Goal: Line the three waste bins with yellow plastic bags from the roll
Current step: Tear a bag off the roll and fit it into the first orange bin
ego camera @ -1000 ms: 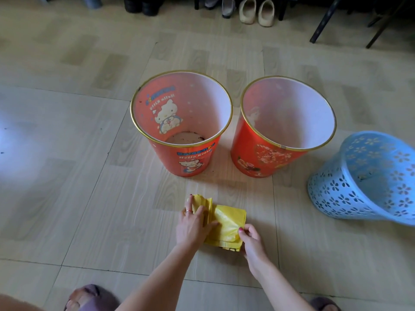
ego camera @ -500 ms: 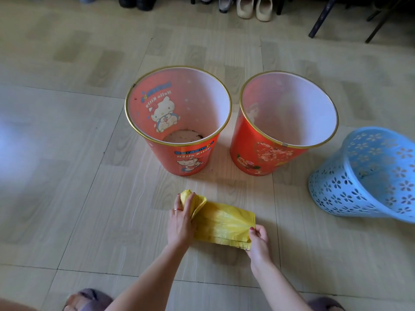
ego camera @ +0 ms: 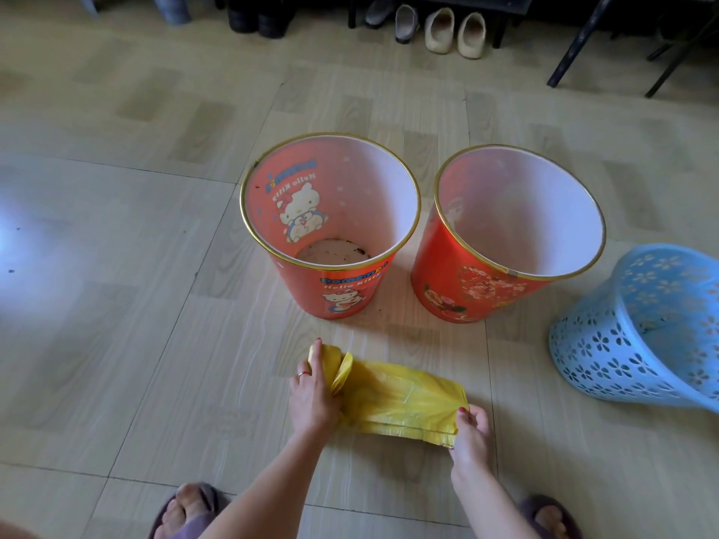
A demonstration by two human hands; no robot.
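Two orange bins stand upright on the floor: the cartoon-printed left bin [ego camera: 350,289] and the right bin [ego camera: 467,293], both unlined. A blue perforated bin [ego camera: 607,355] leans tilted at the right edge. In front of them lies the roll of yellow bags [ego camera: 340,369], partly unrolled into a flat yellow bag [ego camera: 404,402]. My left hand [ego camera: 313,398] grips the roll against the floor. My right hand [ego camera: 470,429] pinches the bag's free right end.
Several pairs of shoes [ego camera: 455,33] line the far wall, with black furniture legs [ego camera: 576,40] at the top right. My feet in slippers [ego camera: 186,507] show at the bottom edge. The floor is pale tile.
My right hand has pulled the bag's end to the right, unrolling a longer yellow strip. My left hand stayed on the roll. The camera has tilted, showing more of the far wall.
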